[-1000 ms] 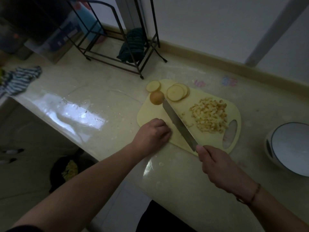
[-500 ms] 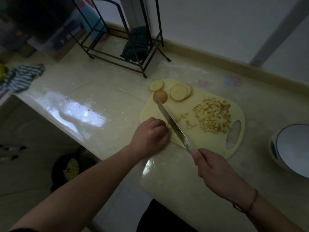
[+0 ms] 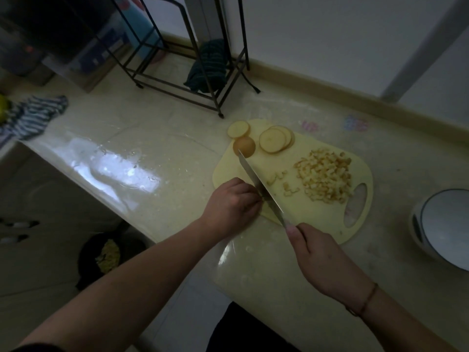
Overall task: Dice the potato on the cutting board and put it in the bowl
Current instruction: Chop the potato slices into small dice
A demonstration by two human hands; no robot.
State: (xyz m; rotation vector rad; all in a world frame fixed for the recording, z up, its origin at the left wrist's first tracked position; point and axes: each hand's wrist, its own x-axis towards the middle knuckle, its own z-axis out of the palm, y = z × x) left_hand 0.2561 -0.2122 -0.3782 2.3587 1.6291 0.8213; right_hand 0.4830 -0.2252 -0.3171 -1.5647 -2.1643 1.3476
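Potato dice (image 3: 326, 177) lie heaped on the board (image 3: 327, 219); slices (image 3: 275, 140) wait. Left hand (image 3: 232, 205) curls over a hidden piece, right hand (image 3: 322, 257) grasps the knife (image 3: 258, 185). Knuckles should guide the blade, fingertips tucked.

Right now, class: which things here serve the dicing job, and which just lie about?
Job: knife, cutting board, diced potato, potato slices, bowl.
Lying about: striped cloth, metal rack, dark cloth.
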